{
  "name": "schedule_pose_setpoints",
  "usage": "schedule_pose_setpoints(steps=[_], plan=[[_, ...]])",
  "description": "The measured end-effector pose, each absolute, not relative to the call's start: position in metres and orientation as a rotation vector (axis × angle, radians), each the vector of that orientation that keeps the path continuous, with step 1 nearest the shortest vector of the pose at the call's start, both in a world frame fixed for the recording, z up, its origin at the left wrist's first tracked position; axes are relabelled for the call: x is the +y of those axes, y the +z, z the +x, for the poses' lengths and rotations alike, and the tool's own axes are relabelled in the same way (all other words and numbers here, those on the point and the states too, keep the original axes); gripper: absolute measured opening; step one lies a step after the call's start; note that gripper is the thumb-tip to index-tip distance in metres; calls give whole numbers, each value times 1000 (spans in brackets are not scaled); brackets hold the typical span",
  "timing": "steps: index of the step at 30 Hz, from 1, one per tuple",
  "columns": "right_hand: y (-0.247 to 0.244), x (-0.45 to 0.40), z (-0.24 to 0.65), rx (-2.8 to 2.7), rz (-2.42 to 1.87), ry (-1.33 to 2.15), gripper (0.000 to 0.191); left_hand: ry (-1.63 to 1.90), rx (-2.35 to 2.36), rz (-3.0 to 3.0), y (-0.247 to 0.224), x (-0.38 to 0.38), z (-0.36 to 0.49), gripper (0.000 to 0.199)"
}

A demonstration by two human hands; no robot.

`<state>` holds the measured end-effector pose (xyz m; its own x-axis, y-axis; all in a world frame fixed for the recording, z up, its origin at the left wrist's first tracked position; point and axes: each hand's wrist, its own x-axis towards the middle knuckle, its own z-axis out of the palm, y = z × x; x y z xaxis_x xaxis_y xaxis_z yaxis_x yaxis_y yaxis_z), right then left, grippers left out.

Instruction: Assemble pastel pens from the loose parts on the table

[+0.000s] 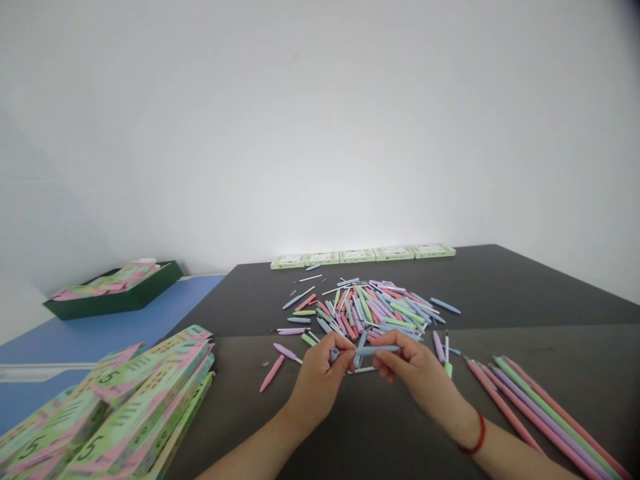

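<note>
Piece of grey-blue plastic (pixel 335 355), short and hollow-ended, sits pinched in the left hand (pixel 320 375); the right hand (pixel 417 365) pinches a slender grey-blue plastic pen barrel (pixel 376 350) — nearly level between both hands, above the black tabletop (pixel 380 427). Light fingertip pressure and straight alignment should serve best. Counted: five flat pale-green boxes (pixel 357 256), at least five long pastel rods (pixel 547 419) — the multicoloured pen-part heap (pixel 375 310) is too dense to count.

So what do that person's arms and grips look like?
Both bare forearms show no sleeves. The left grip and right grip are human hands without gloves, and I can't make out any markings. A thin, red, cord-like bracelet circles the right wrist.
</note>
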<state>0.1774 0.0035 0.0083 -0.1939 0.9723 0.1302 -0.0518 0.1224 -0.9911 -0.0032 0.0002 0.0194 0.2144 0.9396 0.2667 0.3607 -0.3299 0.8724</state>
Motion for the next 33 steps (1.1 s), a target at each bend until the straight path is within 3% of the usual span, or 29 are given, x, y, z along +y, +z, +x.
schedule_pose_setpoints(steps=[6,20,33], plan=[[5,0,171,-1211,-832,1435,24,1007,1196,1789,22,1,-3,23],[7,17,190,-1184,-803,1293,24,1085,1157,1683,19,9,-12,24],[10,15,192,-856,-644,1586,20,1095,1146,1608,12,12,-10,25]])
